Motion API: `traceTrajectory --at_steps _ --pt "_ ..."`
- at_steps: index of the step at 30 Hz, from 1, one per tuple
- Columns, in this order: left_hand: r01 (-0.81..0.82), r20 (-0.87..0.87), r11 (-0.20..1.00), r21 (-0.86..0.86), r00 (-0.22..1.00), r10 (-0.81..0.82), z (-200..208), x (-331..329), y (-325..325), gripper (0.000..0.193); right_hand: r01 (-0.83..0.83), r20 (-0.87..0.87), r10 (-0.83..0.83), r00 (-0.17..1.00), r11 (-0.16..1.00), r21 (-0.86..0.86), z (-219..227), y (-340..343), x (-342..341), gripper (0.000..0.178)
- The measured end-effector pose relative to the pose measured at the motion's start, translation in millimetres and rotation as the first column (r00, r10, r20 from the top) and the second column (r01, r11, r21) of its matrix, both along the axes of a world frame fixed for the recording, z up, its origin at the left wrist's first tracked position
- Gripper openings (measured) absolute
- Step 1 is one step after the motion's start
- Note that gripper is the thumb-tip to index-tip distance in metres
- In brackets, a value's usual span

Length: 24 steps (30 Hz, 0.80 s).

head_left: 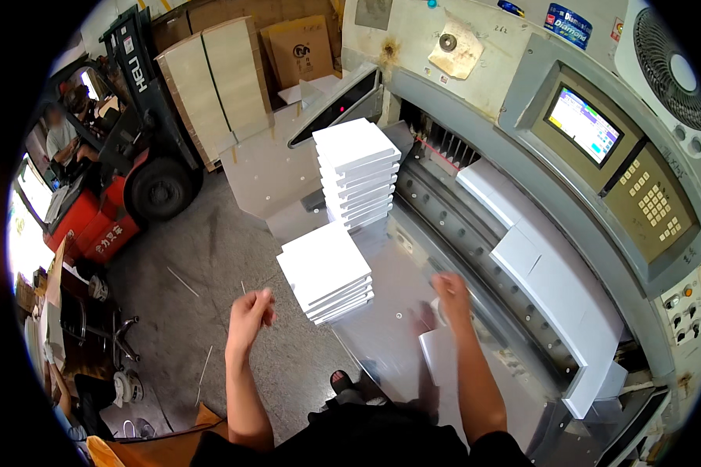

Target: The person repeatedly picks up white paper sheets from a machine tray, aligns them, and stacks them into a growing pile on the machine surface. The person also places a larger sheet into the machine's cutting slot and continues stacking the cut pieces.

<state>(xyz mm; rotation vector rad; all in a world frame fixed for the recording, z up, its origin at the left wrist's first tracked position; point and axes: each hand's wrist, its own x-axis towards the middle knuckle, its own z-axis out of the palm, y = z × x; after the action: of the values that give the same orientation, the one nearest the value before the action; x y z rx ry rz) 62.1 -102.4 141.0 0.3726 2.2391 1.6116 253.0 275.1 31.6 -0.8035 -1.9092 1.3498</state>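
My left hand [251,316] hovers above the floor side of the metal table, fingers curled in and nothing showing in them. A shorter stack of white paper blocks [325,265] stands just beyond it, not touched. Over the table my right hand [452,296] is closed too, slightly blurred, with no object visible in it. Below that hand lies a white paper piece [438,354], partly hidden by my right forearm. A taller stack of white paper blocks [357,167] rises behind the shorter one. A long row of white paper [549,288] lies along the cutting machine's bed.
The machine's panel carries a lit screen [585,124] and keypad [646,198]; a fan [670,70] sits at upper right. At left, a person sits in a red forklift [93,222]. A strapped pallet load [214,86] stands behind. Paper strips litter the floor [187,311].
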Motion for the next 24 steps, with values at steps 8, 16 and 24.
traceTrajectory --at_steps 8,16,24 --pt "0.362 0.703 0.928 0.084 0.639 -0.313 -143.1 135.4 -4.2 0.043 -0.087 0.759 -0.143 0.635 0.963 0.255 -53.3 -22.5 157.9 0.071" --pt "0.310 0.745 0.944 0.110 0.603 -0.285 -163.5 172.1 37.0 0.060 -0.246 0.630 -0.008 0.776 0.917 0.314 -45.1 -155.2 83.2 0.065" --pt "0.531 -0.076 0.839 -0.124 0.838 -0.541 -111.6 133.3 59.3 0.023 -0.285 0.135 0.360 0.923 0.876 -0.390 4.8 -116.6 107.5 0.050"
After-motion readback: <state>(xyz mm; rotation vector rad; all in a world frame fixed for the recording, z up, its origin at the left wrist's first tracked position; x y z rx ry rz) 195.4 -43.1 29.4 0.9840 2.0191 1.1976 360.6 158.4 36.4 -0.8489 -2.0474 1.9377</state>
